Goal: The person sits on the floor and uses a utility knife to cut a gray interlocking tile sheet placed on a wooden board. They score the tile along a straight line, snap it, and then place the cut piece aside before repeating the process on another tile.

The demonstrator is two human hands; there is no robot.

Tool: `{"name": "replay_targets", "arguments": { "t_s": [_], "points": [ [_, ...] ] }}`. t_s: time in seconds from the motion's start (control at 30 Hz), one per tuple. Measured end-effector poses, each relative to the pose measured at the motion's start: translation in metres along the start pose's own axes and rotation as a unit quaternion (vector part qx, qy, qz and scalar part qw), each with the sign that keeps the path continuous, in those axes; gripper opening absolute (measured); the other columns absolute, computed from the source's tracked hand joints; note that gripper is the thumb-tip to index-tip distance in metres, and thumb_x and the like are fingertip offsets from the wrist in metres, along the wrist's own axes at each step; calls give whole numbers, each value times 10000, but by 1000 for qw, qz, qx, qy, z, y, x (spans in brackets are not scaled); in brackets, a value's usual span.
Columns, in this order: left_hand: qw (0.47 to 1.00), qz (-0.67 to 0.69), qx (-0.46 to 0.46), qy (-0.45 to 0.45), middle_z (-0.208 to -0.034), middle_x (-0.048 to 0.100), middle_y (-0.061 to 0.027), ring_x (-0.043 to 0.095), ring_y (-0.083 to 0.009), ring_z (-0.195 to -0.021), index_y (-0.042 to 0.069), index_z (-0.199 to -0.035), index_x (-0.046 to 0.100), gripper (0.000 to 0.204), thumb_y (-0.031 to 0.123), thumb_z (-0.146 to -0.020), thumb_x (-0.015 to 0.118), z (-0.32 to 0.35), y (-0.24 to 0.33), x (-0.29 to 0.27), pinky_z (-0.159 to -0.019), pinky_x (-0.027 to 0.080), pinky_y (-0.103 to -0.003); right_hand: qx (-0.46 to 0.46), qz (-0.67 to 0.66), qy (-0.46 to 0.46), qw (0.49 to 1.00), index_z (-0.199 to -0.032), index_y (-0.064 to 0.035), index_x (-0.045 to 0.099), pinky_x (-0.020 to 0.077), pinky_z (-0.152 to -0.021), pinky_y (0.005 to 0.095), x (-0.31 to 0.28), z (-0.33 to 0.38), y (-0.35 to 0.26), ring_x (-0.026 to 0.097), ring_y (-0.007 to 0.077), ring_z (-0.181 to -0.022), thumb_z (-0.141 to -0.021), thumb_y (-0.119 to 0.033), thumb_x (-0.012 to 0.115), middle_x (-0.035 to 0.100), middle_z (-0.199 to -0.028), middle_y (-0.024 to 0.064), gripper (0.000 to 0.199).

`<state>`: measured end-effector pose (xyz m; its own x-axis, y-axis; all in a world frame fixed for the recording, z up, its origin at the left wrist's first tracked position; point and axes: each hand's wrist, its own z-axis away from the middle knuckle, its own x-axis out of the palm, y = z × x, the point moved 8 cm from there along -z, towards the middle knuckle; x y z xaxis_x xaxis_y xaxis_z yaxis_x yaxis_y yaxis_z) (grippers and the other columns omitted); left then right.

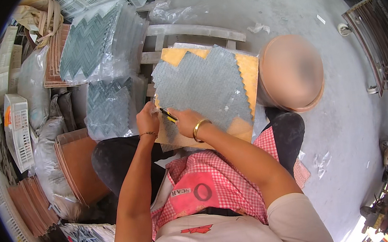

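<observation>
A grey mesh-backed mosaic sheet (202,89) with a zigzag edge lies on a yellow-orange board (248,74) in front of me. My right hand (185,121), with a gold bangle on the wrist, grips a small yellow and black cutter (168,115) at the sheet's lower left edge. My left hand (147,120) presses on that same edge, just left of the cutter, with its fingers bent onto the mesh.
Stacked bagged grey herringbone mosaic sheets (99,45) lie to the left. Brown board stacks (77,165) and white plastic crates (18,129) stand further left. A blurred round brown basin (291,71) sits right of the board. Grey concrete floor (337,119) extends right.
</observation>
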<state>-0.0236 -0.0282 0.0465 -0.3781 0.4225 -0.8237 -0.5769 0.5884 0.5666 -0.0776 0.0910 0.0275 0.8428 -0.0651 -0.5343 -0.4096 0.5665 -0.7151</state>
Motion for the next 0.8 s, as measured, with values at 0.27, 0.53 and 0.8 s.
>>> {"name": "replay_targets", "arguments": {
  "t_s": [0.27,0.53,0.8],
  "points": [
    [997,22,-68,-14,-757,585,-180,567,-343,-753,34,-859,554,173,8,-689,548,2,-23,1,-643,443,-356,10,-64,30,997,-1247,-142,354,437,-667,429,10,21,10,551,369,-694,-774,-110,458,572,-749,222,485],
    [990,28,-121,-68,-743,589,-186,575,-332,-734,19,-810,587,189,119,-649,595,8,-31,7,-648,441,-361,-50,-63,59,995,-1256,-184,350,447,-666,412,3,-7,15,552,357,-677,-778,-148,461,574,-788,217,492],
    [999,-34,-21,-14,-687,543,-195,540,-356,-683,-1,-736,513,154,95,-630,570,12,-25,1,-600,423,-370,-1,-36,-4,999,-1246,-189,372,452,-683,395,-3,-12,3,560,343,-704,-778,-142,464,578,-813,210,479]
  ]
}}
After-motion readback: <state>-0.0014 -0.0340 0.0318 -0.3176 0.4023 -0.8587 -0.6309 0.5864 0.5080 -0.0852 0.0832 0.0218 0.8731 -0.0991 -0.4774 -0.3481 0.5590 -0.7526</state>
